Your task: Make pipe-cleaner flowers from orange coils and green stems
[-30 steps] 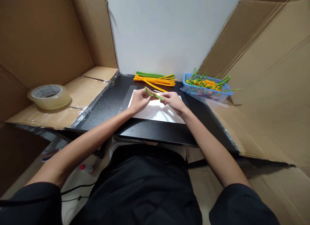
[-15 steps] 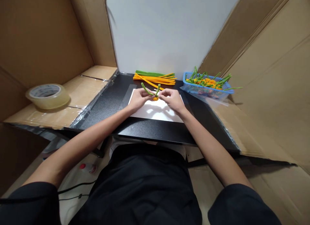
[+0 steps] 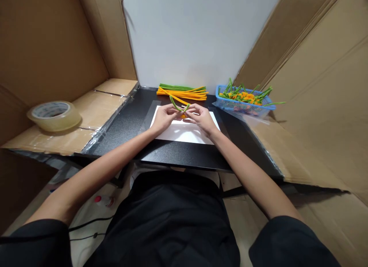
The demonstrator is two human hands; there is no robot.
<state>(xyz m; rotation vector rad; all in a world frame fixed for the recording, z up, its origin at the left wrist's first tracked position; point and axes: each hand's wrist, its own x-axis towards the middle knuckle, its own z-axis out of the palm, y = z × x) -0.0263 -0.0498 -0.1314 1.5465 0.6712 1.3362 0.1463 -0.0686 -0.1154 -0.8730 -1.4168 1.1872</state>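
My left hand and my right hand meet above a white paper sheet. Between them they pinch a bent green pipe cleaner, its arc rising above my fingers. A small orange piece shows just below it, partly hidden by my fingertips. Behind my hands lies a bundle of straight orange and green pipe cleaners.
The paper lies on a black table walled with cardboard. A blue plastic basket of green-and-orange pieces stands at the back right. A roll of clear packing tape sits on the cardboard ledge to the left.
The green pipe cleaner's two raised ends have come together into a lower arc between my fingers. The orange piece is now mostly covered, and my hands sit slightly closer together.
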